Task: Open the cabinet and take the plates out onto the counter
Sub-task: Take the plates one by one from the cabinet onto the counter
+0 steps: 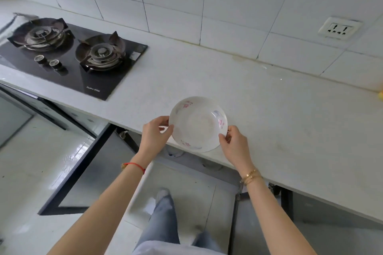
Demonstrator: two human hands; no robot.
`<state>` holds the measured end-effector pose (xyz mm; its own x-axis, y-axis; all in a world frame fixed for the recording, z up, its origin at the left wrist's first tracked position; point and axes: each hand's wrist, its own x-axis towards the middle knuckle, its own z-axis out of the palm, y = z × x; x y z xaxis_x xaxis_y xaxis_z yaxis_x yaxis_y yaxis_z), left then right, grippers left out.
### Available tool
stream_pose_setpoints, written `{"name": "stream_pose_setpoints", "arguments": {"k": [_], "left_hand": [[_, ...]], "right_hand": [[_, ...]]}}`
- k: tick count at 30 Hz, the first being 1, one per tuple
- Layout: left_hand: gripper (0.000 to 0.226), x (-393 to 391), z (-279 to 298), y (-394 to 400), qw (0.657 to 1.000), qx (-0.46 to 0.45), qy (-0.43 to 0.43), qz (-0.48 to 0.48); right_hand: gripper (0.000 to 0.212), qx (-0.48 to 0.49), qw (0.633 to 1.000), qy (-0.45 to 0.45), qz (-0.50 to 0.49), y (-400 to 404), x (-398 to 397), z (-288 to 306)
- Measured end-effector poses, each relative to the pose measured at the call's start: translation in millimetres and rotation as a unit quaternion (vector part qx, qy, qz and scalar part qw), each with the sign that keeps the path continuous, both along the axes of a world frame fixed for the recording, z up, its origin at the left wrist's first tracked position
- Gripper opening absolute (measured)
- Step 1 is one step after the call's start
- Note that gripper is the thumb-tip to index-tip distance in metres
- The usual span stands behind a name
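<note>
A white deep plate (198,124) with pink and blue flower prints is held over the front edge of the white counter (269,109). My left hand (154,136) grips its left rim and my right hand (233,141) grips its right rim. Below the counter the cabinet stands open: its left door (83,163), glass in a black frame, swings out to the left, and its right door (238,213) hangs open near my right forearm. Inside the cabinet, under the counter edge, pale round shapes (211,164) show dimly; I cannot tell what they are.
A black two-burner gas hob (68,56) is set into the counter at the left. A wall socket (339,29) sits on the white tiles at the right. A small yellow object (381,95) shows at the right edge. My legs stand on the tiled floor (31,172).
</note>
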<state>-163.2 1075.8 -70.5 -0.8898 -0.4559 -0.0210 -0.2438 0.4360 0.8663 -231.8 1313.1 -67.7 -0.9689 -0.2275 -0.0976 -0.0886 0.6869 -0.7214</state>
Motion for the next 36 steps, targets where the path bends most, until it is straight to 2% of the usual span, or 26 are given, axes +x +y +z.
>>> {"name": "stream_pose_setpoints", "arguments": {"k": [5,10,22,29,36], "left_hand": [[0.020,-76.9,-5.7,-54.9,1.000,-0.019,-0.004,-0.006],[0.021,-164.0,-13.6,-123.9,0.999,-0.013,-0.044,-0.012],[0.030,-348.2,-53.3,-249.9,0.993,0.004,-0.078,-0.087],[0.032,-406.6,-81.1,-277.0,0.990,-0.005,-0.099,-0.097],[0.032,-423.3,-91.6,-286.1,0.989,-0.004,-0.107,-0.105]], "right_hand": [[0.013,0.001,1.000,-0.003,-0.013,-53.7,-77.3,-5.7],[0.013,-0.002,0.999,-0.023,-0.045,-123.8,-155.4,-13.6],[0.018,0.035,0.993,-0.083,-0.077,-247.4,-332.5,-52.9],[0.012,0.070,0.988,-0.104,-0.088,-278.2,-384.3,-75.7],[0.005,0.072,0.989,-0.098,-0.089,-288.3,-399.5,-85.2]]}}
